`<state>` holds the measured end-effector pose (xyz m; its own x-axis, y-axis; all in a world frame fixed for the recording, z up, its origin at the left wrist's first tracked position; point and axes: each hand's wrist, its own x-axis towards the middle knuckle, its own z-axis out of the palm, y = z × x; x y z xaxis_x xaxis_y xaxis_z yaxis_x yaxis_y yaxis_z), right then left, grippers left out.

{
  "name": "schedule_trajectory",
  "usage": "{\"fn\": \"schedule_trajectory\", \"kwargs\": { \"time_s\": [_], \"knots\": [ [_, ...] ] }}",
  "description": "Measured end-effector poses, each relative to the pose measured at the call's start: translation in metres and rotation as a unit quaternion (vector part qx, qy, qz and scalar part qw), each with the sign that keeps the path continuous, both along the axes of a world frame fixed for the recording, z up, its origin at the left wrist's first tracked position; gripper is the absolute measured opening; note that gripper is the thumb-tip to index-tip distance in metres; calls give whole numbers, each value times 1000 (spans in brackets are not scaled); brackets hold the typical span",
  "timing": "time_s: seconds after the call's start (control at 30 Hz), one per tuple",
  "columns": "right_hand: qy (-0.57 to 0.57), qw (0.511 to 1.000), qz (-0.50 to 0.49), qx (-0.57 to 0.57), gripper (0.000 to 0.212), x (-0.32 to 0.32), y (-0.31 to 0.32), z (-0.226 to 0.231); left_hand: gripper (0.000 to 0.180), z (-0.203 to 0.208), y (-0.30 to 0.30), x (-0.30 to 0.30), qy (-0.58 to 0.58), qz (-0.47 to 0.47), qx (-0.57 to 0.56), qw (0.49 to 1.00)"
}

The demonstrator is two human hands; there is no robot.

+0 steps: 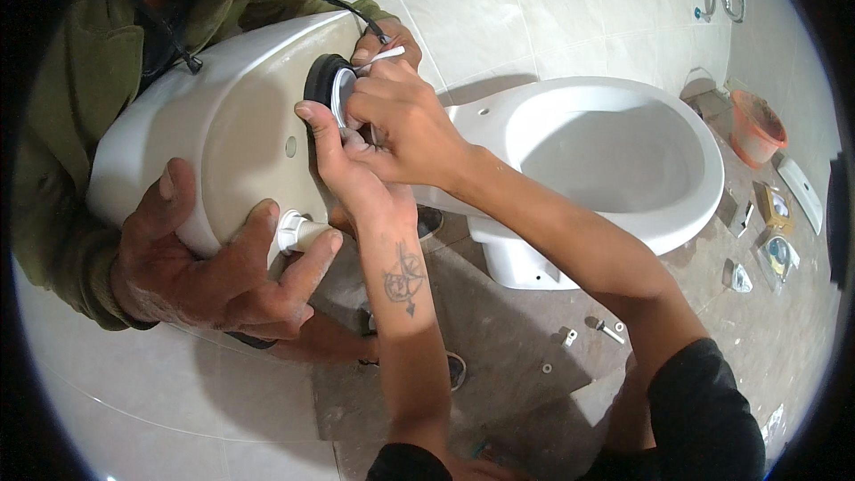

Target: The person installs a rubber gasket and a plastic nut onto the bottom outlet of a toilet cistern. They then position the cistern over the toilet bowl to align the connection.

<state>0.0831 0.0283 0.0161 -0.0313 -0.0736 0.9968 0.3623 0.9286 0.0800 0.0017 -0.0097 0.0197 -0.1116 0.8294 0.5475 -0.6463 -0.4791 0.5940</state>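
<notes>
A white toilet tank (249, 138) is tilted so its bare cream underside faces me. From that underside sticks a flush valve outlet (341, 93), a pale ring with a thick black rubber gasket (322, 78) around it. My left hand (352, 156) grips the outlet from below, thumb against the gasket. My right hand (408, 116) closes its bent fingers on the outlet's ring; the fingertips are partly hidden. A thin white strip (381, 57) shows by its knuckles. A co-worker's hand (214, 258) touches a white plastic nut (289, 232) on the tank.
The co-worker's other hand (392, 40) holds the tank's far edge. A white toilet bowl (499, 254) stands on the floor to the right. Beyond it are an orange bucket (757, 129), a white lid (800, 193) and bagged parts (777, 256). A bolt (610, 331) lies near my right arm.
</notes>
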Motion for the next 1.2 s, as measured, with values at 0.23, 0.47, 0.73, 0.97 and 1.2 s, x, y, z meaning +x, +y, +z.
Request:
{"fn": "schedule_trajectory", "kwargs": {
  "time_s": [0.23,0.47,0.73,0.97,1.2],
  "knots": [
    [-8,1000,-26,2,26,-3,-2,-5,59,-9,4,-14,10,-88,-1,996],
    [-3,998,-47,43,23,-3,2,-4,41,-14,9,-9,-73,-157,-20,985],
    [-136,990,-21,-25,26,24,-3,17,42,5,-17,18,-193,-131,-130,964],
    [123,901,274,-314,56,17,-43,1,42,-17,2,-3,-169,-46,-142,974],
    [119,955,100,-252,62,0,-20,-23,36,-20,-1,2,-118,-65,-125,983]
  ]
}}
